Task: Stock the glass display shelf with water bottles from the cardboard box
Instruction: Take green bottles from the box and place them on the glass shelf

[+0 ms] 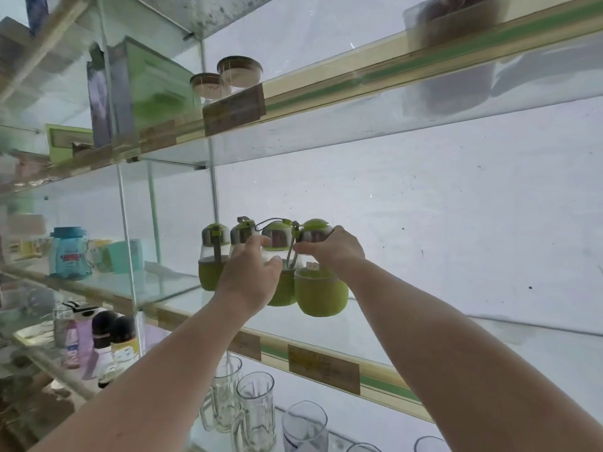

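Four green bottles stand upright in a row on the glass shelf (326, 334). Right hand (329, 247) grip holds the rightmost bottle (321, 288) at its neck; left hand (253, 275) grips the next bottle (277, 238), touching alongside it.

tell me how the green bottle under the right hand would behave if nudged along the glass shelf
The green bottle looks rounded and wide at the bottom, so it probably resists tipping. Its clear middle looks empty, so likely light. The right hand grips it near the cap; the sleeve may drag on the glass shelf.
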A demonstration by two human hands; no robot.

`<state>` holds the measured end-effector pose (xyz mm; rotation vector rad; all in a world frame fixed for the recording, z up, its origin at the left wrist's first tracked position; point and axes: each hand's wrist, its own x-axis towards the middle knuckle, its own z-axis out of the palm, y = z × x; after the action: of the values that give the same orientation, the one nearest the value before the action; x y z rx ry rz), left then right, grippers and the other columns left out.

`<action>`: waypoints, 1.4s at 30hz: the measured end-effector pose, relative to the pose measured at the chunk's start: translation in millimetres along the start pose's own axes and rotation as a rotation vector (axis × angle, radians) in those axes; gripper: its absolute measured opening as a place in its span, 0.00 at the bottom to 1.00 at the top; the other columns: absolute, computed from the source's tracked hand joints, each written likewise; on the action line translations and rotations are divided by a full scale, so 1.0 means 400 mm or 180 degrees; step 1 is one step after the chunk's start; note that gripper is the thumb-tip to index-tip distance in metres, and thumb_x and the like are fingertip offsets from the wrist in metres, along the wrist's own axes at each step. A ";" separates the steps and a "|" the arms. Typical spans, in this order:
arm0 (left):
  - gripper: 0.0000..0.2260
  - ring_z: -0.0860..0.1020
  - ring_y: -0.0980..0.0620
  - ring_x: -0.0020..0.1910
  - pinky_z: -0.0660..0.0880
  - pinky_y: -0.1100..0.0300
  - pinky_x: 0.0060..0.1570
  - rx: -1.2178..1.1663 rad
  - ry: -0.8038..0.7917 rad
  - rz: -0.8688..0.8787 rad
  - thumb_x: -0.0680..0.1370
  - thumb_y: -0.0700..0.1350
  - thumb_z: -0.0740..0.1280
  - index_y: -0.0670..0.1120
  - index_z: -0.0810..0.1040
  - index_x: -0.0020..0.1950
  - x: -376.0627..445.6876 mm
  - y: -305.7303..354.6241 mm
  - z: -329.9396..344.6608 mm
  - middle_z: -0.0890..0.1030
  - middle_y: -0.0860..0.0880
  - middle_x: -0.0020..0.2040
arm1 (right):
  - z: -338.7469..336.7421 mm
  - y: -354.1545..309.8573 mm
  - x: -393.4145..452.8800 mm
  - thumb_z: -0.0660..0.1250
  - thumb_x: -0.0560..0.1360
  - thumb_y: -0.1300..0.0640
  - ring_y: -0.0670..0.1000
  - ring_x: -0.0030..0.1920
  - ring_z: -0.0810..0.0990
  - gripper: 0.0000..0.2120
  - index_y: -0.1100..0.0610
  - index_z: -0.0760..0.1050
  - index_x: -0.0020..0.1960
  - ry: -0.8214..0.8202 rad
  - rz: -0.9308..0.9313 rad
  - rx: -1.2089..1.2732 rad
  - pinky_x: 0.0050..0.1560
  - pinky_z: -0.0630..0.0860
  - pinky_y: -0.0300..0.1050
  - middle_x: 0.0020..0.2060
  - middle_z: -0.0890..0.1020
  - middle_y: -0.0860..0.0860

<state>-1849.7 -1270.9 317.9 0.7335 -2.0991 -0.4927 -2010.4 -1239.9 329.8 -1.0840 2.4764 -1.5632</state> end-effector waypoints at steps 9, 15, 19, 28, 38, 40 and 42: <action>0.18 0.72 0.44 0.62 0.73 0.51 0.60 0.0057 -0.0027 -0.0039 0.80 0.46 0.60 0.47 0.66 0.70 0.022 0.020 0.042 0.69 0.43 0.67 | 0.010 0.017 0.013 0.72 0.65 0.39 0.52 0.54 0.79 0.34 0.56 0.68 0.63 0.0051 0.0087 0.0005 0.48 0.75 0.45 0.54 0.79 0.50; 0.18 0.73 0.46 0.60 0.70 0.57 0.54 -0.0004 -0.0080 0.0029 0.80 0.46 0.59 0.47 0.66 0.71 0.024 0.039 0.064 0.69 0.43 0.68 | -0.007 0.026 -0.004 0.75 0.66 0.49 0.54 0.60 0.74 0.36 0.58 0.63 0.68 -0.0242 0.0140 0.0023 0.52 0.74 0.46 0.61 0.72 0.53; 0.18 0.72 0.45 0.62 0.70 0.55 0.58 -0.0024 -0.0089 0.0019 0.80 0.45 0.60 0.47 0.66 0.70 0.025 0.051 0.073 0.68 0.43 0.68 | -0.007 0.025 -0.007 0.76 0.66 0.53 0.55 0.61 0.73 0.36 0.59 0.63 0.68 -0.0259 0.0203 0.0184 0.56 0.73 0.46 0.62 0.70 0.55; 0.18 0.72 0.46 0.62 0.72 0.56 0.56 0.0132 -0.0084 -0.0016 0.81 0.45 0.59 0.46 0.66 0.70 0.005 0.041 0.081 0.69 0.44 0.67 | 0.004 0.036 -0.014 0.72 0.67 0.46 0.55 0.67 0.64 0.36 0.56 0.61 0.69 -0.0159 0.0254 -0.0226 0.64 0.66 0.49 0.64 0.68 0.55; 0.18 0.71 0.42 0.62 0.70 0.52 0.59 0.0317 0.0416 -0.0149 0.80 0.44 0.59 0.45 0.66 0.70 0.003 0.032 0.010 0.69 0.41 0.65 | 0.023 -0.073 -0.099 0.61 0.76 0.45 0.53 0.76 0.47 0.33 0.56 0.53 0.75 0.0561 -0.1078 -0.0548 0.75 0.48 0.51 0.75 0.54 0.53; 0.19 0.70 0.41 0.63 0.68 0.51 0.61 0.0360 0.0534 -0.0273 0.80 0.44 0.59 0.44 0.65 0.71 -0.006 0.016 -0.014 0.69 0.40 0.66 | 0.046 -0.102 -0.128 0.61 0.77 0.48 0.52 0.74 0.55 0.27 0.56 0.61 0.73 0.0359 -0.1313 -0.0422 0.73 0.54 0.48 0.72 0.62 0.53; 0.19 0.70 0.41 0.64 0.68 0.51 0.62 0.0377 0.0588 -0.0402 0.80 0.44 0.59 0.44 0.65 0.71 -0.022 -0.008 -0.043 0.69 0.40 0.66 | 0.078 -0.126 -0.162 0.60 0.78 0.50 0.52 0.69 0.65 0.21 0.57 0.69 0.68 0.0094 -0.1440 -0.0216 0.66 0.63 0.46 0.67 0.71 0.53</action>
<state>-1830.5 -1269.1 320.7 0.9480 -1.9295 -0.3559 -1922.4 -1241.1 333.1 -1.7414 2.4345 -1.6017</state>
